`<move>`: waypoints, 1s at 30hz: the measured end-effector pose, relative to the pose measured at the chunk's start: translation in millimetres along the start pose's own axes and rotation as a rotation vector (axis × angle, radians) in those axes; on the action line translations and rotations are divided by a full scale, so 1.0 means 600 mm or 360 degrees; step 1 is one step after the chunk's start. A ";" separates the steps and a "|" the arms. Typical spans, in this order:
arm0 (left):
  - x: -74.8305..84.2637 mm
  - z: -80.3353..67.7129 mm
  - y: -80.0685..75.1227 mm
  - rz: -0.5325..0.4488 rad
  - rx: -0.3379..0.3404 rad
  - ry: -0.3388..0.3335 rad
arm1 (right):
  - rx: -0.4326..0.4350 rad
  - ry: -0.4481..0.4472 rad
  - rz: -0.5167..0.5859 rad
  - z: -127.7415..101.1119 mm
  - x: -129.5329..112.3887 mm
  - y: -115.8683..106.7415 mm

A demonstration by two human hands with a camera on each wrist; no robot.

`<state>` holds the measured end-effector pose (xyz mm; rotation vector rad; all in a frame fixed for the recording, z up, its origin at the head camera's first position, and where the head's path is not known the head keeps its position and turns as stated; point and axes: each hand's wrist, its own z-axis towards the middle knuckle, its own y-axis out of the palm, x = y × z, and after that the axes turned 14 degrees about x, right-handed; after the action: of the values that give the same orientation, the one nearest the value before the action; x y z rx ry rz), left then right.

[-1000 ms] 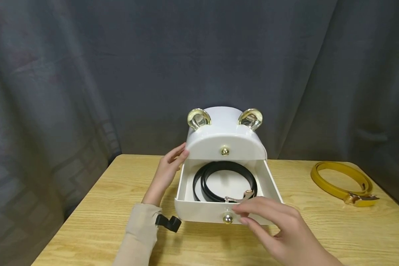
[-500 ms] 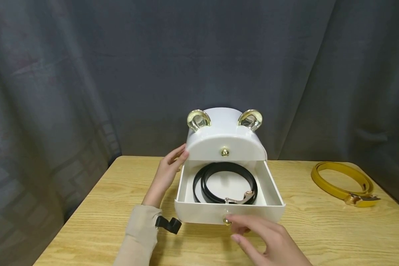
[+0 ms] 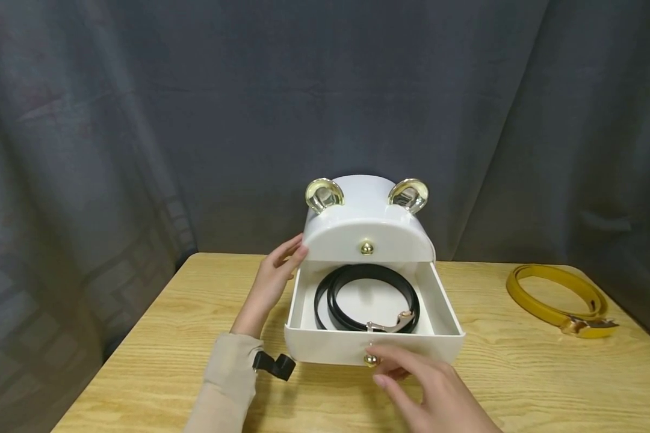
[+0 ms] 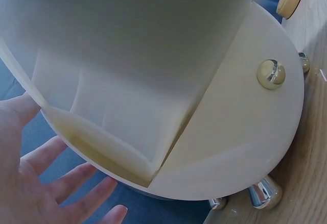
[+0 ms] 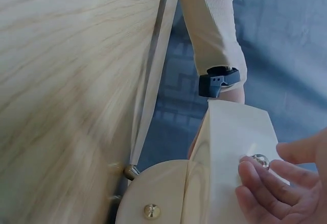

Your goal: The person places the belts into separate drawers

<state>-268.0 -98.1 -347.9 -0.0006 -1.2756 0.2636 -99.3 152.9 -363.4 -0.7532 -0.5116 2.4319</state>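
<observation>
A white domed box (image 3: 368,231) with two gold ears stands on the wooden table (image 3: 168,337). Its lower drawer (image 3: 330,347) is pulled out and holds a coiled black belt (image 3: 365,269) with a metal buckle (image 3: 390,323). My left hand (image 3: 273,273) rests flat against the box's left side, fingers straight; in the left wrist view the left hand (image 4: 46,183) is spread beside the box wall (image 4: 127,55). My right hand (image 3: 381,364) touches the drawer front at its gold knob (image 3: 369,359), fingers fairly straight. The right hand (image 5: 276,183) and the knob (image 5: 260,160) also show in the right wrist view.
A yellow belt (image 3: 536,308) with a gold buckle (image 3: 587,326) lies coiled at the table's far right. A dark curtain (image 3: 141,120) hangs behind the table. The upper drawer, with its own gold knob (image 3: 366,246), is closed. Bare tabletop lies in front of and left of the box.
My right hand left the black belt's buckle, came down over the drawer's front edge and now sits at the knob. The left hand and the box have not moved.
</observation>
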 end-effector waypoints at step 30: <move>-0.003 0.002 -0.002 0.0016 -0.0052 -0.0008 | -0.0002 0.0022 0.0275 0.011 0.020 0.014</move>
<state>-269.2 -100.0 -348.8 -0.0342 -1.2852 0.2517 -114.8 152.2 -367.4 -0.8453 -0.4598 2.5832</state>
